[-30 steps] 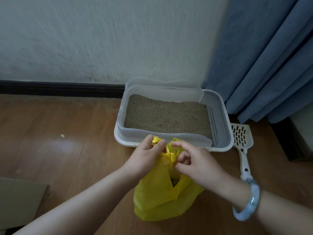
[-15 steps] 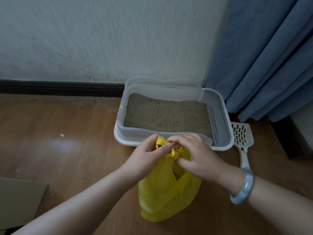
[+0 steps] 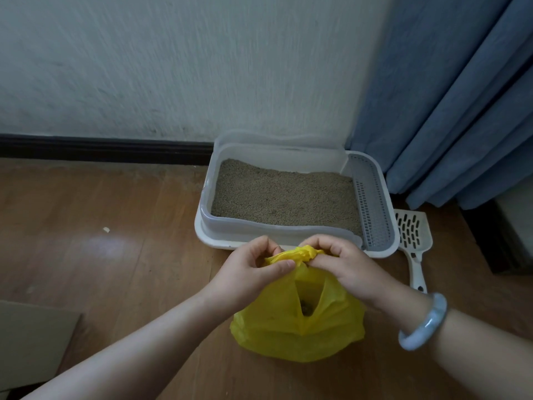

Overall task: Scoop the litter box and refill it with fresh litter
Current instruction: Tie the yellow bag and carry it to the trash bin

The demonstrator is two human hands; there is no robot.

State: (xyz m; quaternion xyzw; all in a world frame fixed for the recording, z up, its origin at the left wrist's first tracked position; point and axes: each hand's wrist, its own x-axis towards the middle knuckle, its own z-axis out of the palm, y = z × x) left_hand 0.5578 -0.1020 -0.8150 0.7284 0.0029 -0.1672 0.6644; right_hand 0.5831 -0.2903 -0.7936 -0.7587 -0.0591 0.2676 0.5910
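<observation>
Currently: step, knotting crumpled yellow plastic waste bag [image 3: 297, 333], 6 o'clock of white rectangular plastic litter box [image 3: 215, 242] | left hand [image 3: 253, 272], right hand [image 3: 346, 267]: fingers curled, pinching its handles | next, likely: cinch knot tight.

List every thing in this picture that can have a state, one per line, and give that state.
yellow bag: on the floor, top bunched together, a gap open below the bunch
left hand: pinches the yellow bag's bunched top
right hand: grips the yellow bag's bunched top
litter box: uncovered, filled with litter
scoop: lying on the floor to the right of the litter box, unheld
curtain: hanging beside the litter box
</observation>
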